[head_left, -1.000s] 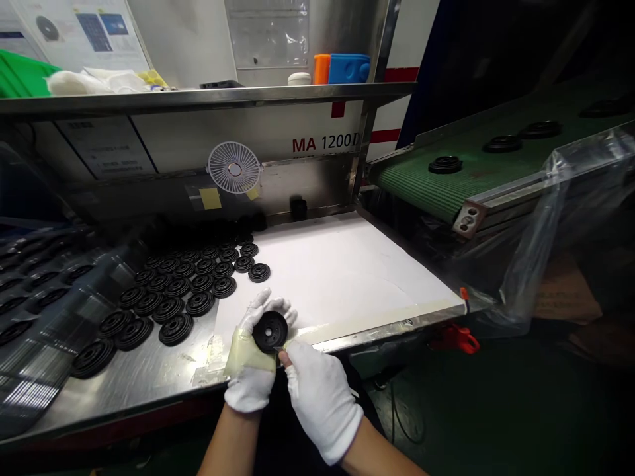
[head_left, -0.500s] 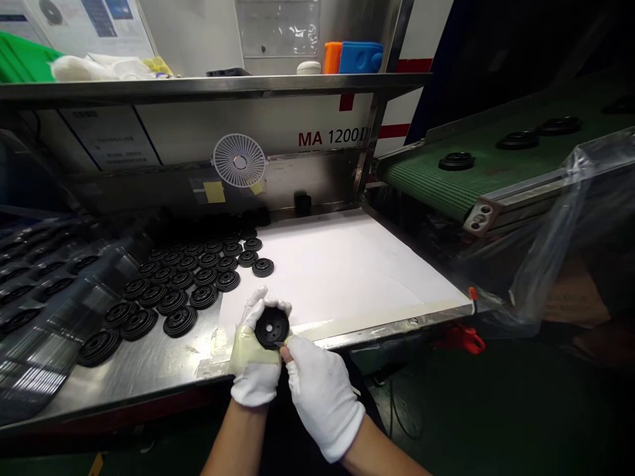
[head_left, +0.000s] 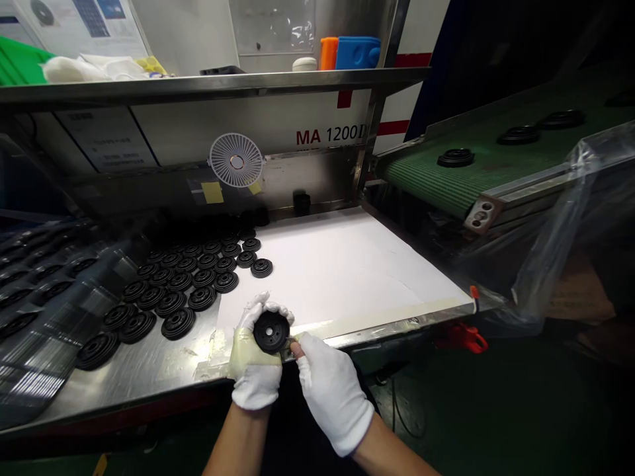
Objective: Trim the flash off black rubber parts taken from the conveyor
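My left hand (head_left: pixel 256 360), in a white glove with a yellowish patch over the palm, is closed around a black, round, pulley-like plastic part (head_left: pixel 271 330). Its flat face with a centre hole is turned up toward me. From the right, my right hand (head_left: pixel 327 390), also in a white glove with the thumb tip bare, pinches a small thin blade (head_left: pixel 291 341) against the part's lower right rim. Most of that blade is hidden by the fingers. Rows of similar black round parts (head_left: pixel 171 303) lie on the metal table to the left of my hands.
A white sheet (head_left: pixel 342 264) covers the table's right side. Clear plastic trays (head_left: pixel 74 330) with black parts stand far left. Behind are a small fan (head_left: pixel 237 160) and a shelf (head_left: pixel 213 84). A green conveyor (head_left: pixel 426 182) carries black parts at right; a red clamp (head_left: pixel 461 338) hangs off the table edge.
My right hand has shifted slightly right and up along the part's rim, from its bottom to its lower right. The part has tilted a little in my left hand.
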Demonstrator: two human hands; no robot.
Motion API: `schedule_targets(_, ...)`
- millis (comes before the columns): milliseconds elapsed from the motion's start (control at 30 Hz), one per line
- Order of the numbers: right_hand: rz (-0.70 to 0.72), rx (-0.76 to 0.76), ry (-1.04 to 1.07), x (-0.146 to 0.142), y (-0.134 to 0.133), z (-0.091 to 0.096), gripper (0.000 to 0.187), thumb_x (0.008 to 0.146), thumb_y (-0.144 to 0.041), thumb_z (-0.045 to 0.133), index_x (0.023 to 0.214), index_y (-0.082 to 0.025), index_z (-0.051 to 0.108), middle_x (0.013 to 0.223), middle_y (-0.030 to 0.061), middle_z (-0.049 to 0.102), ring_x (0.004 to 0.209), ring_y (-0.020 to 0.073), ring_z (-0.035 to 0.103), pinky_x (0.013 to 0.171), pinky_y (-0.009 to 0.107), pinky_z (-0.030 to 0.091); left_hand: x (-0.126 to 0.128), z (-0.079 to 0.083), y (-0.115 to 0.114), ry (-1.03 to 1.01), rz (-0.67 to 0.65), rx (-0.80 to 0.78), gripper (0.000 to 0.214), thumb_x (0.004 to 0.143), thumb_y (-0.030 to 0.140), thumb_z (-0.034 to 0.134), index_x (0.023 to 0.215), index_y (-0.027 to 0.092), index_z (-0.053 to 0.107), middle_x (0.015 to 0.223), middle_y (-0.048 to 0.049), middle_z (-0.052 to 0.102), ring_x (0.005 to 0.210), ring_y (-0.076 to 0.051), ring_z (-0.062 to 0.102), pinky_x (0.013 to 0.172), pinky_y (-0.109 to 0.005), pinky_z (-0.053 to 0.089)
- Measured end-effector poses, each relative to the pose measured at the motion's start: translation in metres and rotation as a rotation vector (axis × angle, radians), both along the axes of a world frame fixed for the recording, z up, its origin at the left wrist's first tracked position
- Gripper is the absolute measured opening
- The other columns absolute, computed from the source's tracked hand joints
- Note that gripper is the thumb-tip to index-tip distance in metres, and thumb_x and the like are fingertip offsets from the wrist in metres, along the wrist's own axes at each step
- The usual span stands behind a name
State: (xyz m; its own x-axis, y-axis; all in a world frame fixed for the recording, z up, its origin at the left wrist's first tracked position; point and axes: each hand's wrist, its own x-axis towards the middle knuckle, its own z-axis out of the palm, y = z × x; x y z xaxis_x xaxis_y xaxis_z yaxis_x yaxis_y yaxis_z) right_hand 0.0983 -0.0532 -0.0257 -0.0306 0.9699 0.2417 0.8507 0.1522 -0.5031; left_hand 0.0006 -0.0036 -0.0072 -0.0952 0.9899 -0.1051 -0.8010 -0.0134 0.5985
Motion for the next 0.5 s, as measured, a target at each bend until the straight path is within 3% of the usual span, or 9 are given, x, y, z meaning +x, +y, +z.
schedule_targets(500, 0.025, -0.017, 0.021, 0.0067, 0.0031, 0.0078, 0.024, 0.093, -0.027, 0.034, 0.076, -0.022, 0.051, 0.066, -0.0033, 0.058, 0.057, 0.0122, 0.051, 0.054, 0.027, 0.024, 0.0044, 0.0045, 0.0012, -0.006, -0.020, -0.002, 0.013, 0.077, 0.019, 0.055, 0.089, 0.018, 0.059, 0.071, 0.0000, 0.055, 0.069, -0.013, 0.054, 0.066, -0.028, 0.047)
